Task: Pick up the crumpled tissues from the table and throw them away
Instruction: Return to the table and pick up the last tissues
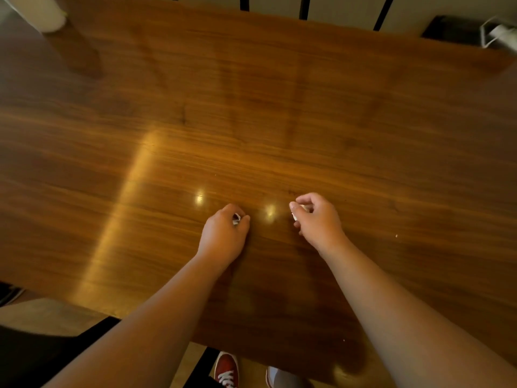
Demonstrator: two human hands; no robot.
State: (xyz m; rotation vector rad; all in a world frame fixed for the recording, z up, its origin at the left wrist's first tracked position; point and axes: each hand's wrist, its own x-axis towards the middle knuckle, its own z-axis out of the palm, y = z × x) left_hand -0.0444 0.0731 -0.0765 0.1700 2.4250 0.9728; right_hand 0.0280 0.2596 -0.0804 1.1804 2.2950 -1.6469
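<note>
A wide wooden tabletop (251, 107) fills nearly the whole view, its grain running left to right, glossy enough to catch a pale streak of light on the left and two small bright spots near the middle. Two bare forearms reach over its near edge and out across the wood.

The left hand (223, 233) sits just left of centre, knuckles up, fingers curled in tight around a small white tissue (236, 219); only a scrap of it peeks out between thumb and fingertips. The right hand (319, 217) is just beside it, a short gap of bare wood between the two, and it too is closed on a bit of white tissue (297, 212), which shows at the fingertips and below the thumb. Whether either hand rests on the wood or hangs just above it is hard to tell.

At the far left corner stands something pale and rounded (42, 12), blurred, with its dark reflection stretching over the wood. At the far right, beyond the tabletop's edge, lies a dark box-like shape (450, 30) with a white object (500, 35) just beside it. Dark thin bars (303, 7) rise beyond the far edge.

Below the near edge, a red shoe with white laces (227, 369) stands on the floor, and a grey shoe (282, 378) lies to its right. A few tiny pale crumbs (396, 235) dot the wood to the right of the hands.
</note>
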